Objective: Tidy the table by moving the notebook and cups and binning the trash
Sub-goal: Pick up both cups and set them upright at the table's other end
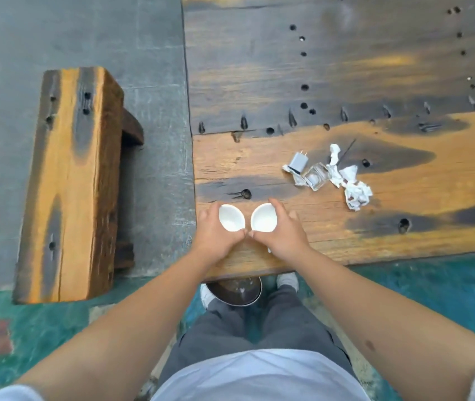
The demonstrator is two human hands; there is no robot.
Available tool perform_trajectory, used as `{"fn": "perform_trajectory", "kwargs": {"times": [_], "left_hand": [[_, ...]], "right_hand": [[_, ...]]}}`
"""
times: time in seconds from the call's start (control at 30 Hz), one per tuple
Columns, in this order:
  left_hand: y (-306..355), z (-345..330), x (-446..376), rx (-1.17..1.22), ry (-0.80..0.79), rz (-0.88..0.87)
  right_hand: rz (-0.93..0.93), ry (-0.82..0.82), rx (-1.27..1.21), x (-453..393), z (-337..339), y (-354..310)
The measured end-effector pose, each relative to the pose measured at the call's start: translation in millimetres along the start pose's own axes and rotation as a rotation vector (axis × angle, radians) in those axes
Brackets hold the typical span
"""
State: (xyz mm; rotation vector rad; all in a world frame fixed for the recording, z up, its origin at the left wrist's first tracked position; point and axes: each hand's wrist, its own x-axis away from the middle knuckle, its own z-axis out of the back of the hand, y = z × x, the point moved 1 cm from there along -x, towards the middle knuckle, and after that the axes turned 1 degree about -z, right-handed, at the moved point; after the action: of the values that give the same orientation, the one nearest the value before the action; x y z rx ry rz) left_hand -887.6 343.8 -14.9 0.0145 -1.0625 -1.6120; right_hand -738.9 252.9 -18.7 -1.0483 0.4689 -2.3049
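Note:
Two small white cups sit side by side at the near left corner of the wooden table [346, 82]. My left hand [213, 235] wraps around the left cup [232, 217]. My right hand [282, 233] grips the right cup [263, 217]. Both cups look empty and my thumbs nearly touch between them. Crumpled white paper trash [352, 186] lies to the right on the table, beside a small clear glass bottle [316, 176] and a grey charger plug [298, 162]. No notebook is in view.
A dark round bin [237, 290] stands on the floor under the table's near edge, between my feet. A wooden bench [68, 183] stands on the grey floor to the left of the table.

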Motion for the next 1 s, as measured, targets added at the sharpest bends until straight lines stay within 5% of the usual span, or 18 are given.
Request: {"fn": "perform_trajectory", "kwargs": {"times": [0.37, 1.0], "left_hand": [[-5, 8, -7, 0.134, -0.091, 0.039], [5, 18, 9, -0.072, 0.017, -0.018]], "right_hand": [[0.062, -0.164, -0.097, -16, 0, -9], [0.001, -0.093, 0.157, -2, 13, -16]]}}
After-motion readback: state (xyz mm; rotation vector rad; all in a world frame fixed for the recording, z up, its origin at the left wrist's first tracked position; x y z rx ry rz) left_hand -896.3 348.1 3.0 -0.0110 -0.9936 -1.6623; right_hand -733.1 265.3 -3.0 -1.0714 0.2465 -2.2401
